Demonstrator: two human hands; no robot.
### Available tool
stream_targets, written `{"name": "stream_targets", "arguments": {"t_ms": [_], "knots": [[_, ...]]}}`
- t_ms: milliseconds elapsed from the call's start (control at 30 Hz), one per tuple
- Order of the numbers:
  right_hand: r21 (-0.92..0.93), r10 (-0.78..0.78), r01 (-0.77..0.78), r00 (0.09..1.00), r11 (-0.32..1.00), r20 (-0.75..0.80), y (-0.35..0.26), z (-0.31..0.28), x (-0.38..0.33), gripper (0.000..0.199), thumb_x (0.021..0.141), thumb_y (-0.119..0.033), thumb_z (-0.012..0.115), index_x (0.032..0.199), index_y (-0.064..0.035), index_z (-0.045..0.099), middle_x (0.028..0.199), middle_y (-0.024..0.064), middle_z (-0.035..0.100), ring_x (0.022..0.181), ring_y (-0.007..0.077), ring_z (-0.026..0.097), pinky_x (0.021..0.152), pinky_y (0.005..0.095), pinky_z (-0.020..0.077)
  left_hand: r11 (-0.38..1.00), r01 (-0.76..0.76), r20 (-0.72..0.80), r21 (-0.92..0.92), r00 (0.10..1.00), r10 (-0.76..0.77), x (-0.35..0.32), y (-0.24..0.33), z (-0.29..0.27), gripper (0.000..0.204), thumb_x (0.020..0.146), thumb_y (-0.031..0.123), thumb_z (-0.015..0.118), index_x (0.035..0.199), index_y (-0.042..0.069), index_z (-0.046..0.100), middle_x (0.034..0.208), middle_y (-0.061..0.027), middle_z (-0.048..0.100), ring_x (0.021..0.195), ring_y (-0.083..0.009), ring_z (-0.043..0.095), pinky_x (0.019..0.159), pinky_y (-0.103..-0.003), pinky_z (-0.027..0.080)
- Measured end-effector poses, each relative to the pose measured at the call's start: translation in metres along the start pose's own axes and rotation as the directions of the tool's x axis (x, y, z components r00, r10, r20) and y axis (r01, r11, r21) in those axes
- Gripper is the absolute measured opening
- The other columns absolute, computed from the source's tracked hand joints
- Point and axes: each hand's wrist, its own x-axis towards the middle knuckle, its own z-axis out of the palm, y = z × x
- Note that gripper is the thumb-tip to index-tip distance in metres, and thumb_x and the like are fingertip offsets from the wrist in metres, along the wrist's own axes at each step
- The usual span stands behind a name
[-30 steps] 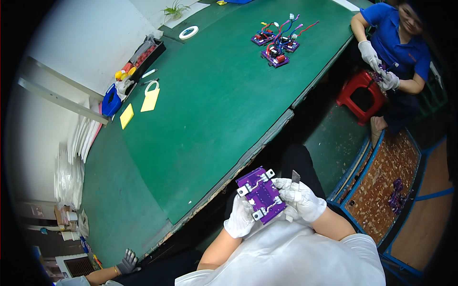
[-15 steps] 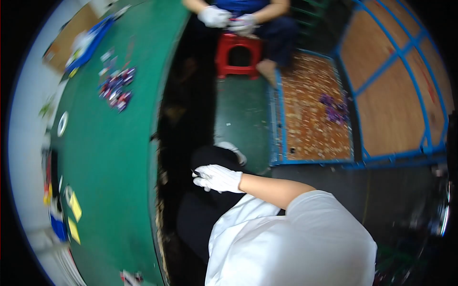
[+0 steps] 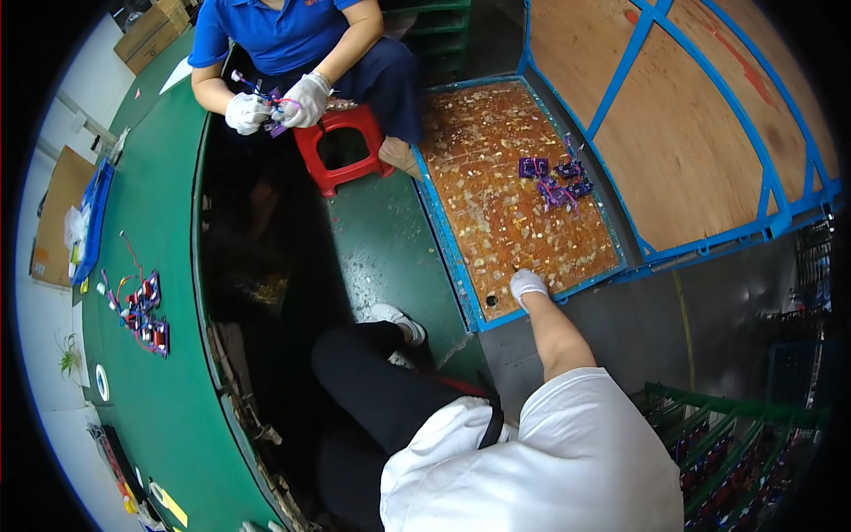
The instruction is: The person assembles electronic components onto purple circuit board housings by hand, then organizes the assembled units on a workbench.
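Note:
My right hand (image 3: 528, 289), in a white glove, reaches to the near edge of a blue-framed wooden board (image 3: 479, 222) on my right. Its fingers are closed, and a tiny dark tip at them is too small to name. Farther up the board lies a group of purple circuit boards (image 3: 556, 192) with coloured wires, apart from my hand. My left hand is not in view; a pale bit at the lower edge of the green table is too cut off to make out.
Across from me a co-worker's gloved hands (image 3: 275, 108) hold a wired purple part above a red stool (image 3: 344, 146). Wired circuit boards (image 3: 142, 310) lie on the green table (image 3: 177, 408). A blue-framed wooden panel (image 3: 691, 133) stands right; a green rack (image 3: 718, 452) is lower right.
My view has turned rightward. My right hand has gone from above my lap out to the near edge of the wooden board. The co-worker's hands now show more fully.

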Motion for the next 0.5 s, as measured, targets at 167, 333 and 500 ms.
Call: {"name": "stream_targets", "arguments": {"t_ms": [167, 333, 500], "knots": [[0.231, 0.108, 0.008, 0.868, 0.973, -0.485, -0.023, -0.089, 0.028, 0.04, 0.089, -0.033, 0.043, 0.116, -0.0044, 0.055, 0.114, 0.0303, 0.052, 0.103, 0.0412, 0.055, 0.087, 0.0452, 0.0466, 0.996, -0.084, 0.073, 0.037, 0.994, 0.081, 0.035, 0.065, 0.011, 0.069, 0.085, 0.041, 0.057, 0.135, -0.002, 0.036, 0.136, -0.028, 0.035, 0.127, -0.0407, 0.034, 0.107, -0.045, 0.027], [0.082, 0.01, 0.027, 0.906, 0.996, -0.424, -0.019, -0.155, 0.091, 0.041, 0.092, -0.033, 0.036, 0.115, -0.004, 0.055, 0.122, 0.0251, 0.049, 0.111, 0.0398, 0.048, 0.094, 0.0458, 0.0397, 0.993, -0.087, 0.178, 0.08, 0.981, 0.072, 0.061, 0.09, 0.003, 0.074, 0.084, 0.04, 0.061, 0.136, -0.003, 0.032, 0.139, -0.0264, 0.033, 0.129, -0.0389, 0.031, 0.109, -0.043, 0.024], [0.35, 0.186, -0.163, 0.982, 0.922, -0.032, -0.006, -0.154, 0.165, 0.043, 0.089, -0.032, 0.039, 0.114, -0.0036, 0.058, 0.119, 0.0211, 0.055, 0.111, 0.037, 0.053, 0.095, 0.0452, 0.0413, 0.989, -0.052, 0.283, 0.135, 0.959, 0.012, 0.06, 0.096, -0.006, 0.073, 0.085, 0.04, 0.059, 0.137, -0.003, 0.031, 0.139, -0.0249, 0.033, 0.13, -0.0368, 0.031, 0.109, -0.04, 0.024]]}}
